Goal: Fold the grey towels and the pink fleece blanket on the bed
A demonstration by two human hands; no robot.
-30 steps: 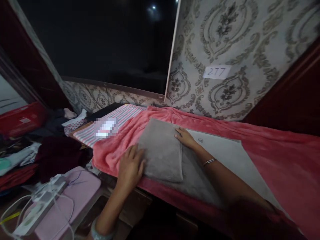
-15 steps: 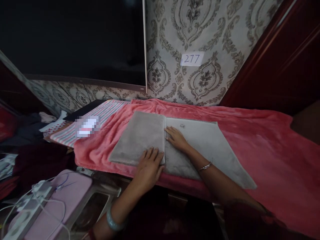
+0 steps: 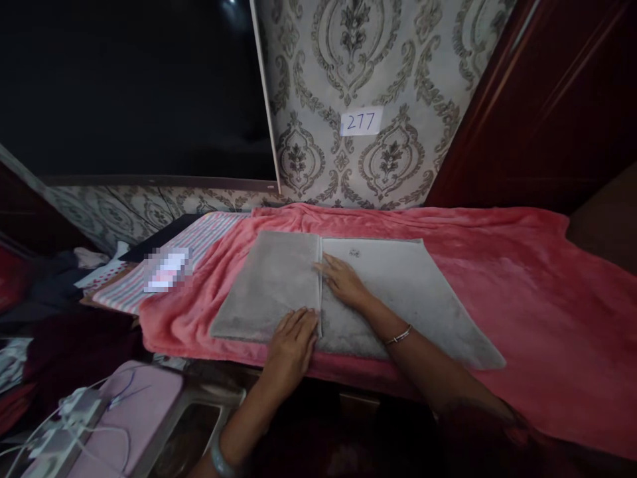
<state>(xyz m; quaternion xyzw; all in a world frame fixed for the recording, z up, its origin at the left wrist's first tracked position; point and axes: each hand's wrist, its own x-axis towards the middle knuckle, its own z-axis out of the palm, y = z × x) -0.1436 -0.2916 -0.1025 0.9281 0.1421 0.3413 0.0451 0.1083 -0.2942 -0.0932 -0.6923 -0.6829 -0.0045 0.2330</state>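
Note:
A grey plush mat (image 3: pixel 266 282) lies across the pink blanket, with its left part folded over. The flap's straight edge runs front to back near the middle. On the paler right part (image 3: pixel 393 279) a small dark mark shows near the back. My left hand (image 3: pixel 291 342) lies flat on the front corner of the flap, fingers stretched out and close together. Farther back, my right hand (image 3: pixel 343 280) rests palm down on the pale part, its fingers stretched to the left. One fingertip of it reaches across the flap's edge. Neither hand visibly grips the cloth.
The pink blanket (image 3: pixel 537 312) covers the table. At left are a striped cloth (image 3: pixel 199 242) and a blurred-out item. A pink stool top (image 3: pixel 149 385) bears a power strip (image 3: pixel 74 415) with cables. A large television (image 3: pixel 139 93) hangs behind.
The view has shifted slightly. My right fingertips now extend over the flap's edge, where they were beside it. My left fingers have drawn closer together at the flap's front corner.

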